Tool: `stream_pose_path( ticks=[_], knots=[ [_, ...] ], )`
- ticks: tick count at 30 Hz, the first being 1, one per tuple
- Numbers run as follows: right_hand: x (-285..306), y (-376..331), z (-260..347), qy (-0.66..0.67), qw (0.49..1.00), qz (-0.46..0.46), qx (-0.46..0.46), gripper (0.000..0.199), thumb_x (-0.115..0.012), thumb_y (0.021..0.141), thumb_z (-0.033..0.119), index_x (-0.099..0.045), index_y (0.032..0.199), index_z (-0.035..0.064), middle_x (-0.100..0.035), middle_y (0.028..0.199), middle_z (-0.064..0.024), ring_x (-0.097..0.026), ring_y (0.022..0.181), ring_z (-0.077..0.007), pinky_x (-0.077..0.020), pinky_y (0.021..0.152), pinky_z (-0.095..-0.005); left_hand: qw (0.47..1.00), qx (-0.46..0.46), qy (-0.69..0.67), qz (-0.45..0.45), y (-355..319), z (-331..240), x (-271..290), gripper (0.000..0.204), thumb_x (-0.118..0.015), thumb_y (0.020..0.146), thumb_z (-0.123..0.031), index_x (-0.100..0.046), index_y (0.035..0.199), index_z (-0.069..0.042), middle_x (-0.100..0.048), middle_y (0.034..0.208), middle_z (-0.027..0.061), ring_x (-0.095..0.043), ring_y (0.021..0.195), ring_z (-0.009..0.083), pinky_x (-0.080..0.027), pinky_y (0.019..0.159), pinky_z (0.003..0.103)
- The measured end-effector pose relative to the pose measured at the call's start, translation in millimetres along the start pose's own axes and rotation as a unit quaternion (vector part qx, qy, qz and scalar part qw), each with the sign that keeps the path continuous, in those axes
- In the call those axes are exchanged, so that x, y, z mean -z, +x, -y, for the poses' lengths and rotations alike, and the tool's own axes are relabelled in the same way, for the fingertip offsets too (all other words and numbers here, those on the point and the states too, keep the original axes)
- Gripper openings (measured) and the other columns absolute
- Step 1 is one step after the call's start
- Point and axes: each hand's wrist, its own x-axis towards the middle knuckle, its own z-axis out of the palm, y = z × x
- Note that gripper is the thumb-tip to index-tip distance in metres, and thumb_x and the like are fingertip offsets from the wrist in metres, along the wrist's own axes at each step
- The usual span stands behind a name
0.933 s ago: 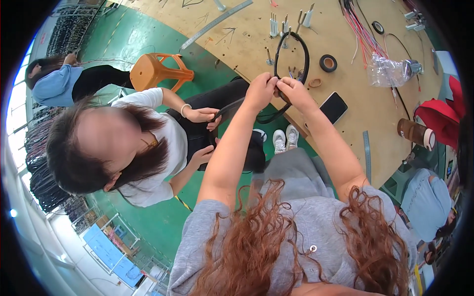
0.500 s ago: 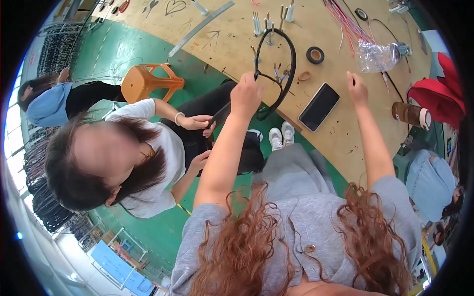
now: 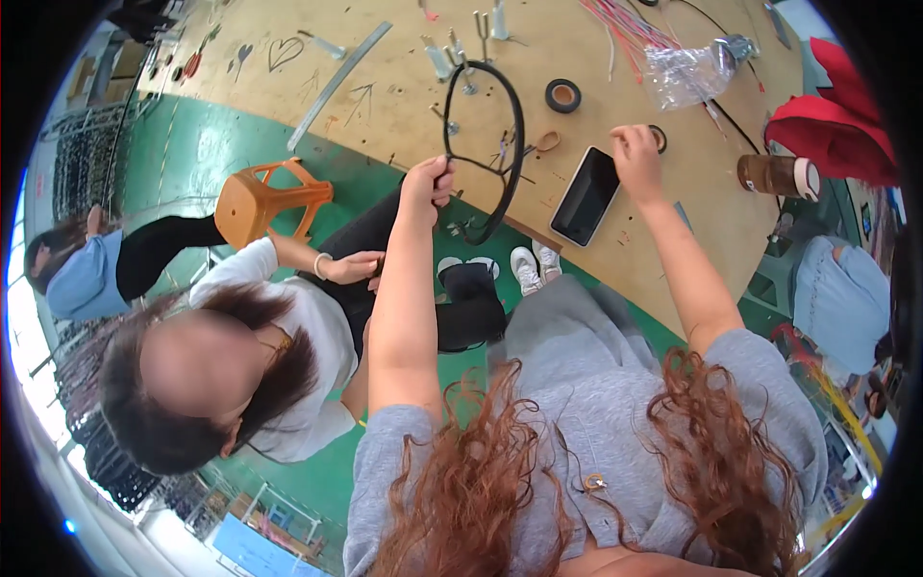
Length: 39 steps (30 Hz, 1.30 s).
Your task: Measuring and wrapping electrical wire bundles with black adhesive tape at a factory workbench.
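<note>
My left hand [image 3: 428, 188] is closed round the near left part of a black wrapped cable loop [image 3: 520, 120]. A thinner branch crosses the loop, with small wire ends near its right side. Its far end rests among upright metal pegs [image 3: 452, 56] on the wooden board. My right hand [image 3: 636, 165] hovers by the upper right edge of a black phone [image 3: 586, 197], fingers curled and pinched together. A dark ring like a tape roll [image 3: 660, 137] peeks out past its outer side; whether the hand holds it I cannot tell.
On the board [image 3: 385, 115] lie a black tape roll [image 3: 563, 94], a brown ring [image 3: 547, 141], a metal ruler [image 3: 341, 82], pink wires and a plastic bag [image 3: 683, 77]. A brown bottle [image 3: 784, 176] stands right. A co-worker [image 3: 288, 337] sits close left, near an orange stool [image 3: 260, 204].
The view has shifted, so the board sits further left. My right hand has come left, over the phone's edge. My left hand keeps its hold on the cable loop.
</note>
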Motion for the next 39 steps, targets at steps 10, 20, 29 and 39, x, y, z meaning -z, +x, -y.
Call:
stream_pose_path(
  ticks=[10, 20, 29, 39],
  knots=[
    [61, -32, -41, -0.088, 0.995, -0.028, -0.043, 0.012, -0.055, 0.073, 0.004, -0.056, 0.084, 0.0069, -0.052, 0.081, -0.0104, -0.053, 0.079, -0.0288, -0.0437, 0.069, -0.0372, 0.945, -0.21, 0.216, -0.129, -7, 25, 0, 0.032, -0.043, 0.091, -0.028, -0.056, 0.08, -0.001, -0.039, 0.05, -0.0045, -0.031, 0.043, 0.003, -0.021, 0.04, 0.019],
    [130, -55, -123, -0.178, 0.97, -0.07, -0.15, 0.014, -0.055, 0.075, 0.011, -0.052, 0.088, 0.0062, -0.052, 0.086, -0.0133, -0.051, 0.084, -0.0328, -0.0437, 0.071, -0.0402, 0.76, -0.307, 0.512, -0.257, -28, 54, 4, 0.031, -0.05, 0.084, -0.019, -0.05, 0.106, 0.002, -0.053, 0.103, 0.0193, -0.051, 0.097, 0.0325, -0.04, 0.082, 0.037],
    [144, -165, -114, -0.375, 0.855, 0.295, -0.205, 0.036, -0.063, 0.07, 0.019, -0.049, 0.099, 0.0034, -0.051, 0.097, -0.0137, -0.051, 0.094, -0.0308, -0.0434, 0.076, -0.0447, 0.758, -0.259, 0.544, -0.251, -31, 74, 45, 0.034, -0.047, 0.085, -0.024, -0.053, 0.107, 0.001, -0.055, 0.105, 0.0215, -0.051, 0.101, 0.0342, -0.04, 0.085, 0.038],
    [153, -141, -80, -0.152, 0.984, 0.095, -0.013, 0.027, -0.044, 0.086, 0.014, -0.044, 0.109, 0.001, -0.054, 0.074, -0.0148, -0.055, 0.062, -0.0274, -0.0421, 0.053, -0.0372, 0.92, -0.205, 0.303, -0.142, -53, 79, 4, 0.025, -0.041, 0.091, -0.023, -0.054, 0.099, -0.004, -0.048, 0.058, 0.0011, -0.043, 0.049, 0.0071, -0.034, 0.046, 0.022]
  ],
)
